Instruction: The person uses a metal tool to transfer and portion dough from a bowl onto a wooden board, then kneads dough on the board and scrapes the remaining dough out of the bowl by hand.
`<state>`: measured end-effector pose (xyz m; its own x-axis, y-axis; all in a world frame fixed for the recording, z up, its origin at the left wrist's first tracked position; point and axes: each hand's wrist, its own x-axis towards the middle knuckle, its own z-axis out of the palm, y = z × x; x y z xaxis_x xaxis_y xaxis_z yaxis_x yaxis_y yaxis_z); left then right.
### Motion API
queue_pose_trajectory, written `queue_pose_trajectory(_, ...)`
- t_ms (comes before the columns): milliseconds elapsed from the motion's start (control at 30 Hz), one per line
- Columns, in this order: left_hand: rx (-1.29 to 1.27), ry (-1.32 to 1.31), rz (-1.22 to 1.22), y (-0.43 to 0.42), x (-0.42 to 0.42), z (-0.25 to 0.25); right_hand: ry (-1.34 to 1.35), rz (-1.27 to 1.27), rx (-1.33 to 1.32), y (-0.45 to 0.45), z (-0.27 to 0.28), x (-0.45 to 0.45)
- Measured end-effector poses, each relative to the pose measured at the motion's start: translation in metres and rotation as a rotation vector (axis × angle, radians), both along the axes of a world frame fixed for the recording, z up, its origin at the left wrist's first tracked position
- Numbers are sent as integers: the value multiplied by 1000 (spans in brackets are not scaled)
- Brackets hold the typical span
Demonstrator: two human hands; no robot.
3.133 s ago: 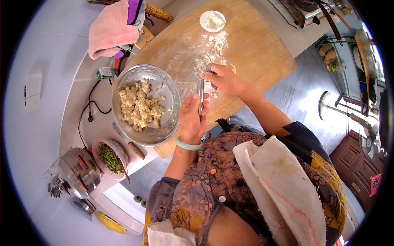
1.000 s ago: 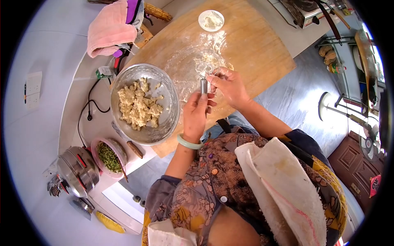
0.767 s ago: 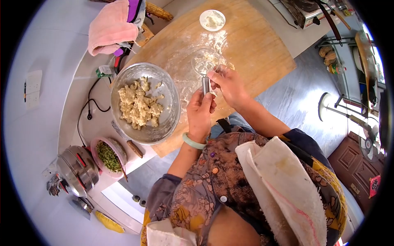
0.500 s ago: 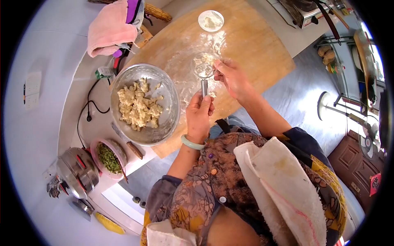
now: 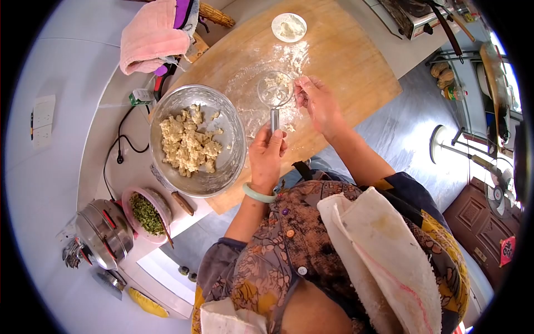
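In my left hand, the fingers wrap round the metal handle of a round wire skimmer. Its see-through round head hangs over the floury board, and pale bits show in or behind it. My right hand is closed, fingertips pressed together just right of the skimmer's rim. Whether anything is between those fingers is hidden. To the left stands a large metal bowl holding crumbly pale dough. Flour is scattered across the wooden board.
A white dish of flour sits at the board's far edge. Left of the board are a pink bowl of chopped greens, a knife handle, a lidded metal pot, a black cord and a pink towel.
My right fingertips have moved slightly right, away from the skimmer's rim. The skimmer's head now faces more toward me, its ring showing rounder. My left hand keeps its grip on the handle.
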<state>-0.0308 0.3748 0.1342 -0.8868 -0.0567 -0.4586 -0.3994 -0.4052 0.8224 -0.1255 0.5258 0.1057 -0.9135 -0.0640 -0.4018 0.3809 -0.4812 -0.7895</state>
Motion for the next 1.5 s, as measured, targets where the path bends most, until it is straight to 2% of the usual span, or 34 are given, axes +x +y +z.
queue_pose_trajectory(300, -6, 3, 37, 0, -3, 1, -71, -22, -141, 0, 0, 15)
queue_pose_trajectory(600, -132, 73, -16, 9, -4, 2, -131, 42, -426, -29, -4, 29)
queue_pose_trajectory(700, -242, 112, -75, 9, -2, 5, -169, 10, -322, -31, -1, 29)
queue_pose_trajectory(800, -313, 178, -80, 13, 2, 6, -109, 128, 109, -31, -5, 28)
queue_pose_trajectory(900, -357, 194, -92, 13, 7, 2, -186, 106, 67, -32, 2, 25)
queue_pose_trajectory(1000, -362, 179, -90, 12, 9, -3, -105, 130, 119, -27, 5, 19)
queue_pose_trajectory(1167, -215, 131, -80, 12, 5, 5, 214, 165, 437, -20, -9, 4)
queue_pose_trajectory(1300, -207, 70, -112, 11, 8, 13, 490, 159, 702, -6, -10, -17)
queue_pose_trajectory(1400, -160, 54, -99, 16, 11, 13, 707, 330, 858, 5, 2, -36)
queue_pose_trajectory(1500, -101, 31, -44, 15, 9, 13, 944, 444, 903, 12, 9, -54)
